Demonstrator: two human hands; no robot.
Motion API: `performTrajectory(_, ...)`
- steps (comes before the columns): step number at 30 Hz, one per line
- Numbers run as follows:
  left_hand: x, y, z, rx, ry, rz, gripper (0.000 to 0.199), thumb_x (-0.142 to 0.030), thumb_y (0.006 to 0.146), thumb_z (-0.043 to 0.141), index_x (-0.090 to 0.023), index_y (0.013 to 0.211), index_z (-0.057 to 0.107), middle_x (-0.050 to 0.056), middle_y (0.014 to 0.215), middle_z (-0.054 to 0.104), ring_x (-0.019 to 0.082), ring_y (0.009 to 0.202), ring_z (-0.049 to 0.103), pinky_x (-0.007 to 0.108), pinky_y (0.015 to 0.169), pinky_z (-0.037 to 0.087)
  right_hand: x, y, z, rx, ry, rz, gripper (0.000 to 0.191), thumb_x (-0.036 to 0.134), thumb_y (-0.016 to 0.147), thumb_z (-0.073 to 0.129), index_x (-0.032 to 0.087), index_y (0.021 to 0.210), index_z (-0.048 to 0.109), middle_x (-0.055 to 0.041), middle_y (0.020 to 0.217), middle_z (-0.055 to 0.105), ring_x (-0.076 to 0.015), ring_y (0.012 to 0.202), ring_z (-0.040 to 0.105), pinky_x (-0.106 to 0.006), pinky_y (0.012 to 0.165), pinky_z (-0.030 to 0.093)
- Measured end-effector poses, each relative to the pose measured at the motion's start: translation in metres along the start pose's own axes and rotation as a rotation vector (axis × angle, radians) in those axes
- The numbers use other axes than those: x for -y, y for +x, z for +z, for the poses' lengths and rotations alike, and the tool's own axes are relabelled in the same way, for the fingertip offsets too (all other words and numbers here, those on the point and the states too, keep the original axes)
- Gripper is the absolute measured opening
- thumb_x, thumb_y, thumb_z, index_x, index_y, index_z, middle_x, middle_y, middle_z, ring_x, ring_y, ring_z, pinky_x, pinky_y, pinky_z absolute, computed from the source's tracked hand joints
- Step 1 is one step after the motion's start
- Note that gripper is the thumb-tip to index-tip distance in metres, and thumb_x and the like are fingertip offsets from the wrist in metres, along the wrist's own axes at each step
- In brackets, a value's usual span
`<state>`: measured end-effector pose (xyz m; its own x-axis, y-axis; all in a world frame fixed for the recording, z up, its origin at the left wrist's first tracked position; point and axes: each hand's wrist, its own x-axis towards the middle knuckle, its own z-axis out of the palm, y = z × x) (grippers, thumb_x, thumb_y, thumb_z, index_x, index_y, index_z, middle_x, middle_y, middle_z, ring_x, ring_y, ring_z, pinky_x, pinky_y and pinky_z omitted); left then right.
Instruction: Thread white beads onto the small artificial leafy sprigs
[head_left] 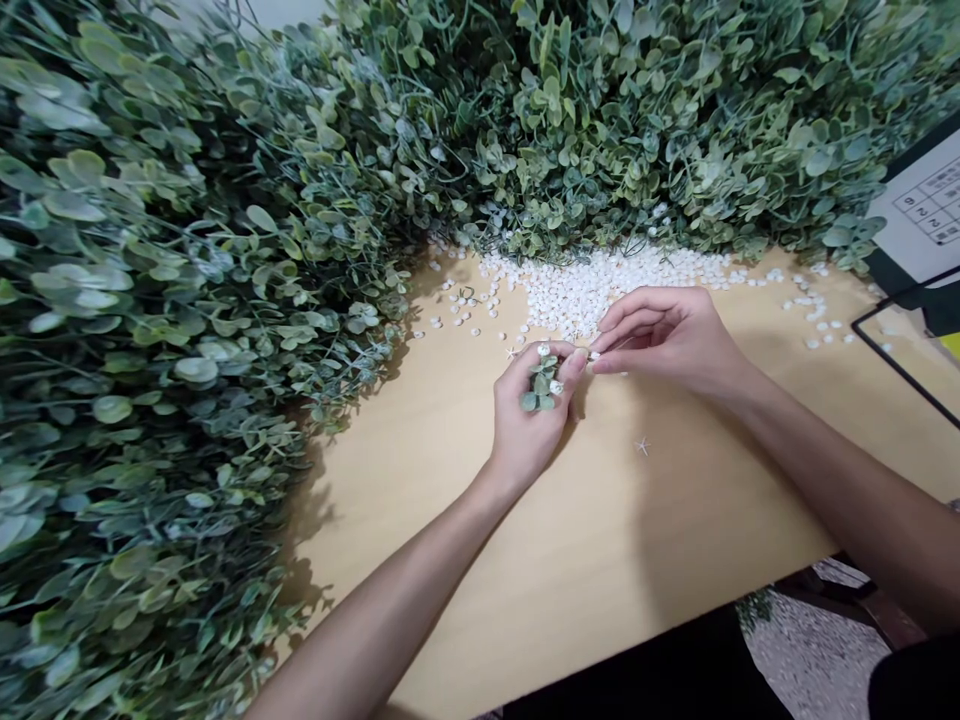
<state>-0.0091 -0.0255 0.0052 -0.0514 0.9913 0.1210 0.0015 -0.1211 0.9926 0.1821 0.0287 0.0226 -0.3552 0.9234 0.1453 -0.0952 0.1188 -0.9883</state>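
My left hand (534,405) is closed on a small green sprig (541,385) with round leaves and white buds, which lies over its fingers. Just to the right, my right hand (667,338) pinches a tiny white piece (594,356) between thumb and fingertips, close to the left thumb. The fingertips of both hands nearly meet. Right behind them is a heap of small white pieces (581,285) on the wooden table (465,500).
Dense artificial greenery (187,250) lines the left side and back of the table. A small star-shaped piece (643,446) lies below my right hand. At the right are a printed label (926,210) and a black rod (911,373).
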Motion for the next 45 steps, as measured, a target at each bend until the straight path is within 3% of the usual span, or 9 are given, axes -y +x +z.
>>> performTrajectory(3,0.000,-0.001,0.000,0.049,-0.047,-0.024,0.028,-0.046,0.094,0.075,-0.019,0.089,0.068,-0.002,0.068,0.062,0.010,0.049,0.055,0.025,0.050,0.046,-0.002,0.000,0.001,0.004,0.001,-0.022,0.051,0.042,0.054,0.105,0.020,0.092,0.079,-0.0046,0.084,0.084,-0.0232,0.081,0.082,-0.032,0.078,0.068)
performTrajectory(13,-0.001,0.000,-0.001,0.023,-0.065,-0.047,0.031,-0.047,0.093,0.076,-0.018,0.088,0.065,-0.003,0.067,0.061,0.010,0.048,0.057,0.025,0.049,0.046,-0.004,-0.001,0.004,-0.014,-0.007,-0.031,0.035,0.038,0.066,0.100,0.022,0.090,0.080,-0.0014,0.084,0.084,-0.0208,0.081,0.082,-0.031,0.079,0.068)
performTrajectory(18,0.000,-0.001,-0.003,0.042,-0.039,-0.020,0.030,-0.044,0.094,0.076,-0.017,0.086,0.067,-0.003,0.065,0.060,0.010,0.051,0.056,0.024,0.051,0.046,-0.003,-0.002,0.010,-0.029,0.018,-0.054,0.040,0.038,0.060,0.103,0.021,0.088,0.080,-0.0033,0.085,0.084,-0.0239,0.082,0.083,-0.033,0.079,0.068)
performTrajectory(29,-0.006,0.000,0.002,0.037,-0.109,-0.056,0.036,-0.050,0.092,0.077,-0.018,0.084,0.062,-0.003,0.069,0.059,0.009,0.050,0.056,0.023,0.049,0.046,-0.001,0.001,0.008,-0.032,0.062,-0.013,0.046,0.037,0.056,0.104,0.020,0.087,0.075,-0.0004,0.083,0.079,-0.0153,0.073,0.075,-0.028,0.073,0.065)
performTrajectory(45,-0.001,0.000,0.000,0.029,-0.088,-0.041,0.031,-0.047,0.096,0.073,-0.018,0.088,0.063,-0.002,0.069,0.059,0.010,0.052,0.055,0.024,0.050,0.047,-0.001,0.002,0.003,0.020,0.094,0.016,0.049,0.035,0.056,0.106,0.020,0.092,0.076,-0.0026,0.089,0.081,-0.0167,0.081,0.076,-0.029,0.079,0.066)
